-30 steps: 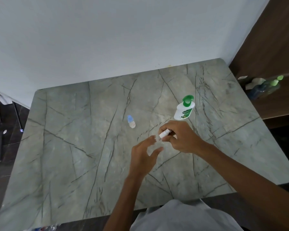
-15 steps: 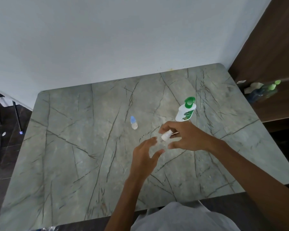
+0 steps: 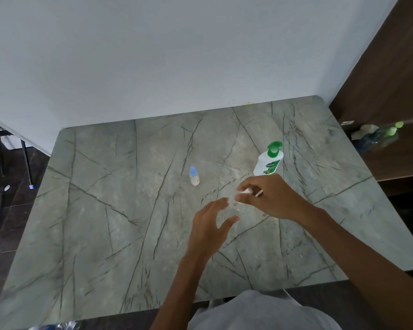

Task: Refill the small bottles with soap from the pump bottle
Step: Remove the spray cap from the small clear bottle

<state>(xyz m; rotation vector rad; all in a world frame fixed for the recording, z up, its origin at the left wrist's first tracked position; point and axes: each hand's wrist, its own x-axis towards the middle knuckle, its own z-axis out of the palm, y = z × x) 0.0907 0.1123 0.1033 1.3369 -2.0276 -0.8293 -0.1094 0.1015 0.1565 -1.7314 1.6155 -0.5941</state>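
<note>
A white pump bottle (image 3: 268,163) with a green pump head stands upright at the right of the marble table (image 3: 110,222). A small bottle with a blue cap (image 3: 194,176) stands left of it, untouched. My left hand (image 3: 210,225) has thumb and forefinger around a small clear bottle (image 3: 233,208), which is hard to make out. My right hand (image 3: 270,197) is just above and right of it, pinching a small white cap (image 3: 246,191) at its fingertips. The two hands almost touch in front of the pump bottle.
A white wall runs along the table's far edge. A dark wooden shelf (image 3: 396,158) to the right carries blurred bottles (image 3: 377,136) with green tops. Dark floor lies to the left of the table.
My right hand has opened its fingers a little and shifted slightly right with the white cap. My left hand has stayed in place. The view has tilted a bit.
</note>
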